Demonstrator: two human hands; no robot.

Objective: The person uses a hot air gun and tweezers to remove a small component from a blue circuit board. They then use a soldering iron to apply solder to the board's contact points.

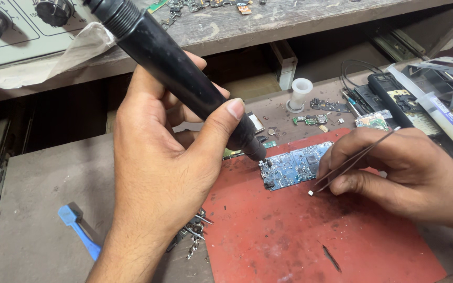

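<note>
My left hand (163,162) grips a thick black hot-air handpiece (184,78), its nozzle tip touching or just above the left end of a small blue circuit board (292,167). The board lies on a red work mat (300,236). My right hand (399,167) rests beside the board's right end and pinches thin metal tweezers (349,165). The tweezer tips hold a tiny pale chip (310,193) just above the mat, in front of the board.
A blue-handled tool (79,230) and a heap of small metal parts (195,236) lie left of the mat. Behind it sit a white solder spool (300,93), loose board scraps (315,119), a dark phone (394,97) and a syringe (446,118). A dialled instrument (22,26) stands on the shelf.
</note>
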